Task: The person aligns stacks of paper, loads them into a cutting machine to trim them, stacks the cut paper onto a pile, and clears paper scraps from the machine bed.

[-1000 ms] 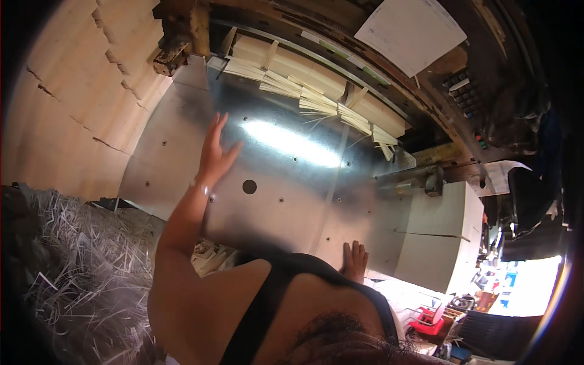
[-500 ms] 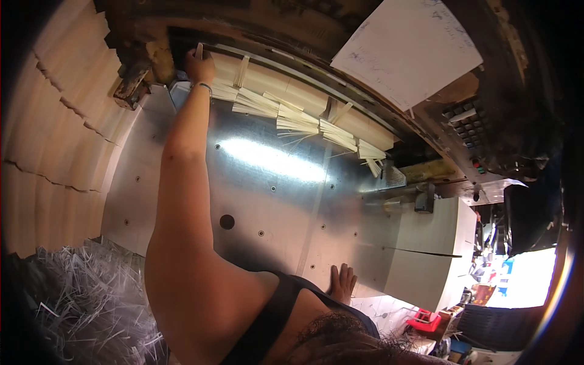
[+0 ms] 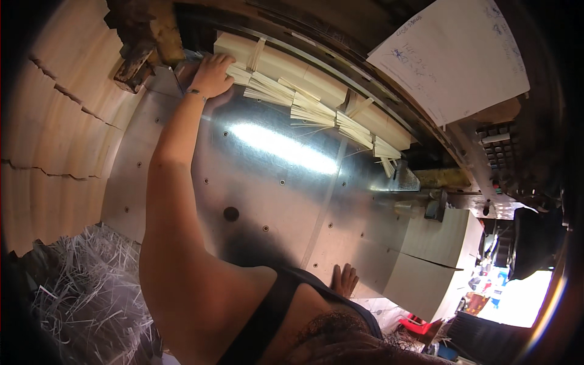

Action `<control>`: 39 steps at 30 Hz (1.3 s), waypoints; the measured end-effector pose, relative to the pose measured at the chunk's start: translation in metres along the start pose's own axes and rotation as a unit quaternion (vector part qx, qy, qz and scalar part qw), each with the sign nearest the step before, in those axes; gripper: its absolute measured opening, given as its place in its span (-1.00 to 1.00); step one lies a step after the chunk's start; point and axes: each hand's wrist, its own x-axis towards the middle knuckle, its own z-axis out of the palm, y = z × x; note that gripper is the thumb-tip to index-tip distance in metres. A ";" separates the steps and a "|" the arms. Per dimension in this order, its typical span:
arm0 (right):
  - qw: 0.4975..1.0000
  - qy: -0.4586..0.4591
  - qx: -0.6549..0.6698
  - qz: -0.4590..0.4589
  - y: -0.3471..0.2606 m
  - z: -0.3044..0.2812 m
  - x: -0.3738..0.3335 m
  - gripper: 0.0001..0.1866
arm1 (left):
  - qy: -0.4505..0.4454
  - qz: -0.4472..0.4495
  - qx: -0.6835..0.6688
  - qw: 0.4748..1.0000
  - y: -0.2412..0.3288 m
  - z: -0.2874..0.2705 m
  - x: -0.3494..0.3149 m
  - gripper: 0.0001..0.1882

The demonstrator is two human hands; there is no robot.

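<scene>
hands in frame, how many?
2. Left hand rests on the paper stacks at the far edge of the metal table; right hand lies flat at its near edge, partly hidden.

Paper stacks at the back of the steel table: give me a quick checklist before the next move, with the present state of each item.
1. Left hand on the paper stacks: ok, it rests on the leftmost stack.
2. Grip closed on paper: cannot tell, the fingertips are hidden.
3. Right hand away from the stacks: ok, it rests flat at the near edge of the steel table.
4. Stacks squared: not ok, several bundles are fanned and skewed.
5. Table middle free of loose sheets: ok.
6. Paper shreds off the table: ok, piled at lower left.
</scene>
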 end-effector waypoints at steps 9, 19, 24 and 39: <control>1.000 0.013 -0.012 -0.011 0.004 0.005 -0.004 -0.26 | -0.079 -0.060 0.015 0.995 0.029 -0.004 -0.030 -0.66; 1.000 0.002 0.016 0.005 -0.009 -0.016 0.003 -0.02 | -0.089 -0.139 -0.121 0.979 0.153 -0.054 -0.123 -0.59; 1.000 0.026 -0.003 -0.001 0.000 -0.001 -0.002 -0.16 | -0.139 -0.057 -0.202 0.968 0.188 -0.088 -0.067 -0.15; 1.000 0.027 0.003 -0.002 -0.005 -0.011 0.000 -0.30 | 0.087 -0.147 -0.156 0.973 0.114 -0.019 0.027 -0.65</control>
